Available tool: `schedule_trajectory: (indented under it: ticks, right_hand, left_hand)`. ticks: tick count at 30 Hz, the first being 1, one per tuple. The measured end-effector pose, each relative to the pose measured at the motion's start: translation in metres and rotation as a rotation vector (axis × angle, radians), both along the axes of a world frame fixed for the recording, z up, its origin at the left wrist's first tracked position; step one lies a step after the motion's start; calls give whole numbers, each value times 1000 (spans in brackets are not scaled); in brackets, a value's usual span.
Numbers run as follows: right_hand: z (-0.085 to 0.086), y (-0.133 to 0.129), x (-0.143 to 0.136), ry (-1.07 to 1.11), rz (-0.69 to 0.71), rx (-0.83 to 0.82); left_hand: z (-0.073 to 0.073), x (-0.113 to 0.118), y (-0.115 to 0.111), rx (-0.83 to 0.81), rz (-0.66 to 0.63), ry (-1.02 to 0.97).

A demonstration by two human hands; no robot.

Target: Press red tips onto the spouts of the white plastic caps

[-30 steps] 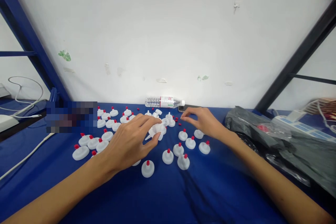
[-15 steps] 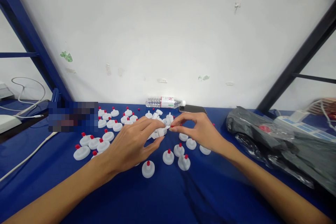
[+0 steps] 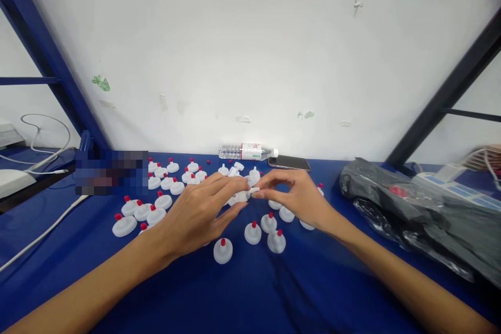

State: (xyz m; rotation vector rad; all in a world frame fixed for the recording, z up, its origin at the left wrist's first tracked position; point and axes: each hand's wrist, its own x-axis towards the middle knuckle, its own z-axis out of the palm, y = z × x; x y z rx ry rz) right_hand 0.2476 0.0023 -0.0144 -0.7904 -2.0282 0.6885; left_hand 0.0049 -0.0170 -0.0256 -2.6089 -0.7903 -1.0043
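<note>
A blue-covered bench (image 3: pixel 250 292) runs to a white wall. At far left, white cables (image 3: pixel 39 235) trail across the cloth beside a blurred patch. Next come rows of white caps with red tips (image 3: pixel 156 203), standing upright and close together. The left hand (image 3: pixel 195 216) lies over the middle of the spread, its fingers closed on a white nozzle cap (image 3: pixel 239 196) held just above the cloth. The right hand (image 3: pixel 301 198) meets it, thumb and forefinger pinched at the cap's tip; whether a red tip sits between them cannot be told. Loose red tips lie near. A slip here would likely drop the small piece among the scattered caps, and either wrist could knock over the caps beneath it. Behind the hands lie a water bottle (image 3: pixel 247 151) and a phone (image 3: pixel 288 163) against the wall. At right a black plastic bag (image 3: pixel 415 209) crowds the bench; free cloth lies toward the near edge
</note>
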Motion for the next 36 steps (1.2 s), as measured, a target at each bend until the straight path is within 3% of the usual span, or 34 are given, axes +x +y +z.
schedule_trajectory:
  ticks: [14,20,28,36]
  right_hand:
    - [4,-4,0,27,-82,9]
    - [5,-6,-1,14,-69,-10]
    - [-3,-4,-2,28,-18,-73]
    - [-7,-5,0,-188,-64,222]
  left_hand:
    - [2,0,1,27,22,-30]
    - [-2,0,0,-33,24,16]
    - [0,0,0,7,-13,23]
    - [0,0,2,54,-57,55]
